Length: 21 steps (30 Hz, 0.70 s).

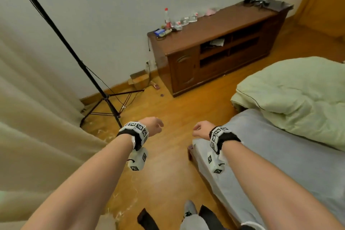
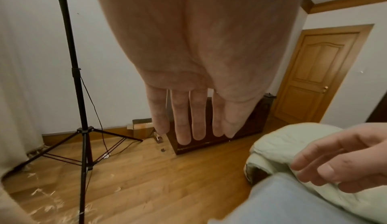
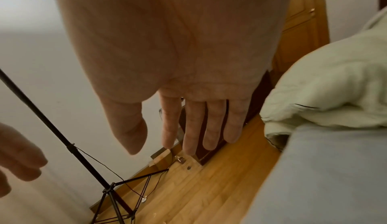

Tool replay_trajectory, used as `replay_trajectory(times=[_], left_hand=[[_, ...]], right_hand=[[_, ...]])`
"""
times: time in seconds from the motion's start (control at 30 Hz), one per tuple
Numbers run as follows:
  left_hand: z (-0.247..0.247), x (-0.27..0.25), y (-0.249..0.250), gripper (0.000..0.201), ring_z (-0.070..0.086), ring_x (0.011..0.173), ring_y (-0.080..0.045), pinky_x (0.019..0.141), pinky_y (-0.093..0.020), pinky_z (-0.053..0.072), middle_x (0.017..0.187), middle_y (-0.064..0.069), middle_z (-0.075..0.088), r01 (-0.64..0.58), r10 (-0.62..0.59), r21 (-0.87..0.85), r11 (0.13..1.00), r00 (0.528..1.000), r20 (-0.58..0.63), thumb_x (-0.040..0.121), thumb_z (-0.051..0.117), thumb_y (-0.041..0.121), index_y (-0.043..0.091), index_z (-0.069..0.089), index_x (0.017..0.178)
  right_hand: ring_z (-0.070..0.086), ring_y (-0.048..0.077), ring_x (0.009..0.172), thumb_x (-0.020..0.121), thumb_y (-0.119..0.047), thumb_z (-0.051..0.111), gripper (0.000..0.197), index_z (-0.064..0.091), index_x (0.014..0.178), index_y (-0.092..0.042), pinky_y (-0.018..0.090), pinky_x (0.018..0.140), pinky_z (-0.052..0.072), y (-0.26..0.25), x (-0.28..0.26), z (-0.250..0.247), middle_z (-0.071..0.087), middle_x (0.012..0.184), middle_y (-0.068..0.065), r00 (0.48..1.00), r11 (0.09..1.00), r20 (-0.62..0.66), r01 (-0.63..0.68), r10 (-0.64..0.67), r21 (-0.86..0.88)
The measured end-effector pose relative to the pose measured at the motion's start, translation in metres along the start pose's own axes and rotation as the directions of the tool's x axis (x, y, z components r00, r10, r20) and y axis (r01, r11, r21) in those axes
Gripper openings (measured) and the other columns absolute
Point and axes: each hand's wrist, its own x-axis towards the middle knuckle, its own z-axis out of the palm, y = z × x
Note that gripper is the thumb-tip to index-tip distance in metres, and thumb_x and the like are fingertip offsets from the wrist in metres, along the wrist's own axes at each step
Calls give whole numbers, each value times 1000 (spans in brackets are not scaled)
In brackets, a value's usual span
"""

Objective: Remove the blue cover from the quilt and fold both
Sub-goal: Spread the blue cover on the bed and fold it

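A pale green quilt (image 1: 295, 95) lies bunched and folded over on the bed at the right, also seen in the wrist views (image 2: 282, 144) (image 3: 335, 87). Under it and in front of it spreads a flat grey-blue cloth (image 1: 280, 155) (image 3: 335, 178); I cannot tell whether it is the cover or a sheet. My left hand (image 1: 155, 126) (image 2: 188, 103) hovers above the wooden floor with straight fingers, holding nothing. My right hand (image 1: 200, 129) (image 3: 199, 120) hangs over the bed's near corner, fingers straight and empty, well short of the quilt.
A black tripod stand (image 1: 104, 97) rises on the left by a beige curtain (image 1: 28, 117). A dark wooden cabinet (image 1: 214, 52) with bottles stands against the far wall, a cardboard box (image 1: 139, 78) beside it. A wooden door (image 2: 318, 72) is at the back right. Pale scraps litter the floor.
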Motion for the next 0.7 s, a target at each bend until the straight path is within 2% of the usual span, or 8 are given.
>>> replay_trajectory(times=[0.13,0.2,0.3,0.4,0.53,0.6,0.7], left_hand=[[-80,82,-53,35,62,108,-19,88,-29,50,123,1,65,13,-18,-93,996,999,-43,96,52,26,25,59,130],[-116,126,-74,34,61,109,-19,91,-31,50,124,0,65,13,-18,-126,992,999,-37,95,53,26,24,61,129],[-169,213,-104,33,62,108,-19,94,-34,51,122,-1,65,7,-8,-138,990,1000,-6,95,54,28,24,62,127],[-227,314,-117,32,62,107,-19,91,-30,50,122,1,65,-36,36,-107,994,999,-6,95,54,29,25,62,125],[-319,445,-95,32,60,113,-18,88,-25,45,124,3,63,-154,153,-27,988,987,-37,96,51,26,24,60,126],[-359,502,-65,31,58,115,-17,91,-25,44,128,4,61,-226,226,7,974,974,-8,96,50,28,27,60,126],[-410,578,2,33,54,120,-16,99,-27,43,134,4,57,-367,362,62,928,928,85,97,51,26,26,59,129]], right_hand=[[59,19,114,88,-38,67,42,62,126,-22,31,96,48,-74,101,-65,63,126,-2,999,989,-3,48,-49,-139],[59,20,114,88,-38,66,41,61,126,-21,34,97,49,-101,154,-96,63,126,-1,999,984,11,49,-48,-174],[59,18,113,88,-38,66,39,62,124,-23,34,97,49,-126,242,-145,64,125,-2,999,984,-25,29,-34,-176],[59,17,114,89,-37,66,38,62,124,-23,33,98,48,-132,324,-195,63,125,-4,994,992,-108,-34,21,-123],[59,17,113,88,-34,66,35,62,122,-24,34,99,47,-124,405,-270,64,125,-5,969,986,-184,-166,164,7],[59,17,114,89,-33,67,35,63,122,-24,33,99,46,-116,431,-309,63,124,-4,950,972,-206,-222,235,84],[58,17,114,89,-31,68,33,63,121,-23,33,101,45,-93,460,-368,64,124,-4,906,932,-258,-280,336,230]])
